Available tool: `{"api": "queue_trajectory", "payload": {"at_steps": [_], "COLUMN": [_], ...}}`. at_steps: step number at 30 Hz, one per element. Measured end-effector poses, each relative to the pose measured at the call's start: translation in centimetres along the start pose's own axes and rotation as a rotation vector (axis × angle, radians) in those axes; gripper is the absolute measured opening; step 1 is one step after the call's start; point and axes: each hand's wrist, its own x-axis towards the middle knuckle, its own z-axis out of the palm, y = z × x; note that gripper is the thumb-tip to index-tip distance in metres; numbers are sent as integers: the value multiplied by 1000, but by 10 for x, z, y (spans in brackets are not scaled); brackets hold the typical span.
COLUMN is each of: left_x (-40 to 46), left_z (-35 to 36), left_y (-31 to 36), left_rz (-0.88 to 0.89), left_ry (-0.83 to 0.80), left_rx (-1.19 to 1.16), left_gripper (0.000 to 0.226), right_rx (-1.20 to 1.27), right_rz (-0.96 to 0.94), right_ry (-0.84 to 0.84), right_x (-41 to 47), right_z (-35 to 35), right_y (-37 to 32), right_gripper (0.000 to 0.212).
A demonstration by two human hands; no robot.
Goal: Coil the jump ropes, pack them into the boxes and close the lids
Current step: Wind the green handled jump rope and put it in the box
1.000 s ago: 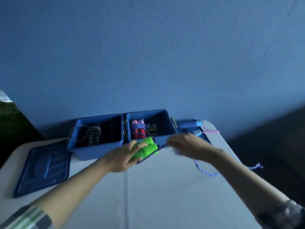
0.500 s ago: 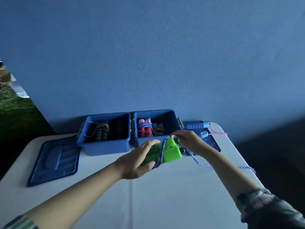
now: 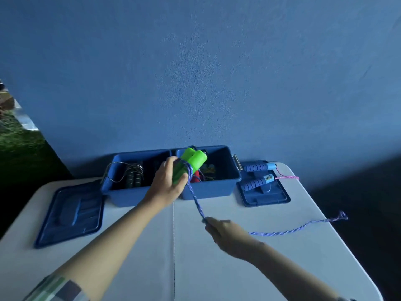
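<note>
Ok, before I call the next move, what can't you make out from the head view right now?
- Right box contents: mostly hidden behind the left hand and green handles.
- Left box interior: dark, rope count unclear.
- Purple rope: its far end blurs at the table edge.
- Right hand grip: fingers hidden under the hand.

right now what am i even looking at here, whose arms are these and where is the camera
There is no machine here. The camera sits on a person's head and looks down at their own two arms over a white table. The left hand grips a pair of green handles with purple rope wound round them. The right hand pinches that rope and draws it taut; its loose end trails to the table's right edge. At the back stand two open blue boxes: the left box and right box each hold ropes. One lid lies left; another lid lies right, carrying a blue-handled rope.
</note>
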Motion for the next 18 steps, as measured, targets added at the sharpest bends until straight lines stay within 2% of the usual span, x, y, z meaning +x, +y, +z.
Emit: {"api": "queue_trajectory", "payload": {"at_steps": [1, 3, 6, 11, 15, 18], "left_x": [2, 4, -7, -32, -50, -57], "left_z": [-1, -2, 2, 13, 22, 22], "left_y": [-3, -10, -18, -19, -7, 0], "left_rz": [-56, -94, -22, 161, 336, 422], "left_ry": [26, -22, -213, -401, -544, -529], "left_rx": [16, 124, 306, 412, 322, 245], "left_gripper": [60, 60, 57, 73, 57, 53], "right_rx": [-105, -139, -172, -105, 39, 81], "right_rz": [-24, -94, -209, -342, -232, -163], "right_ry": [-34, -33, 40, 138, 138, 118], "right_x": [-6, -16, -19, -1, 21, 33], "right_z": [-1, -8, -32, -73, -94, -96], "right_y": [-3, -12, -26, -25, -8, 9], "right_gripper": [26, 24, 20, 23, 16, 13]}}
